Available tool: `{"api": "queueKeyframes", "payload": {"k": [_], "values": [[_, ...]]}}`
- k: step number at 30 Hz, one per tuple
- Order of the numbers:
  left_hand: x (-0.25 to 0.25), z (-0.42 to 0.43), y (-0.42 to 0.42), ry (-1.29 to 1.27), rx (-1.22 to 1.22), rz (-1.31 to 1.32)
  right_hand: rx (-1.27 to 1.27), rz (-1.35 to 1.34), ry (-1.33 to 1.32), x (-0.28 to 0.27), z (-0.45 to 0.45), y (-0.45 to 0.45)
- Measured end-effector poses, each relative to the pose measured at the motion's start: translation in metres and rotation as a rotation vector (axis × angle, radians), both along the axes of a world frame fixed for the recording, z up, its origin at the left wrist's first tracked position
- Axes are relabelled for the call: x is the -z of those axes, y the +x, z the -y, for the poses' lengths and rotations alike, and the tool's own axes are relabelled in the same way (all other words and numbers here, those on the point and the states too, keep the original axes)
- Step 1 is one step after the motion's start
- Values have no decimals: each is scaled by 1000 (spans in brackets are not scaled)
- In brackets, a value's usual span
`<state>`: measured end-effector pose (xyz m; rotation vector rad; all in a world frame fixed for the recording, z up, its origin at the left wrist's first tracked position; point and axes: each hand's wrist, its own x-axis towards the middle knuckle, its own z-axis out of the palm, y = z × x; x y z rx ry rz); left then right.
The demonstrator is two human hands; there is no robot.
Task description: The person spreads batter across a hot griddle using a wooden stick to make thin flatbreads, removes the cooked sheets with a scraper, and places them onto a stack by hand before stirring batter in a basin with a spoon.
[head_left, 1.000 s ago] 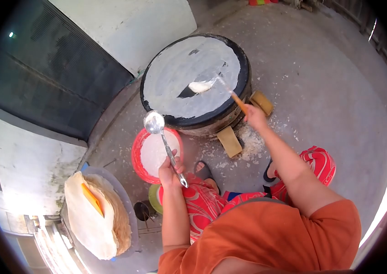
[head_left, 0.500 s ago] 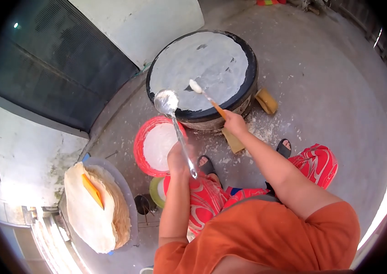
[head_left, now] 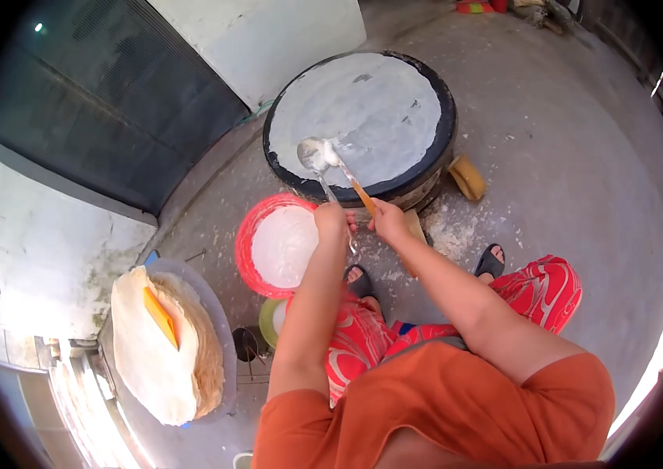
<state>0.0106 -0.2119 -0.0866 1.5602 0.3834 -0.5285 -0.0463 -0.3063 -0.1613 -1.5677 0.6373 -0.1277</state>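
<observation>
My left hand (head_left: 333, 221) is closed around the handle of a metal ladle (head_left: 314, 155), whose bowl is over the near left part of a round griddle (head_left: 447, 133). A wooden-handled stick (head_left: 358, 190) with a white, batter-covered tip is gripped in my right hand (head_left: 388, 222). Its tip lies at the ladle's bowl; whether they touch I cannot tell. A thin pale batter layer (head_left: 378, 102) covers most of the griddle, with a few dark gaps. Below my left hand stands a red basin (head_left: 247, 258) of white batter (head_left: 283, 244).
At lower left, a stack of thin flatbreads (head_left: 144, 352) lies on a round tray (head_left: 226, 336), with an orange scraper (head_left: 161, 316) on top. A green-rimmed bowl (head_left: 269, 320) sits by my leg. A yellow-brown block (head_left: 468, 178) leans beside the griddle. Pale crumbs (head_left: 452, 234) litter the floor.
The ladle has moved from above the basin's edge to the griddle, beside the stick's tip. My left hand has shifted right and forward, closer to my right hand.
</observation>
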Motion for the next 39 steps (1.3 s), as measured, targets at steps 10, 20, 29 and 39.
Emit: {"api": "queueKeyframes", "payload": {"k": [10, 20, 29, 39], "values": [[-51, -79, 4, -1589, -80, -620, 190, 79, -574, -15, 53, 12], [-32, -202, -13, -1014, -176, -403, -33, 157, -453, 26, 55, -14], [118, -244, -18, -553, -271, -389, -404, 31, -114, -49, 50, -52], [104, -243, -24, -176, -404, -227, 116, 50, 102, 3, 132, -64]]}}
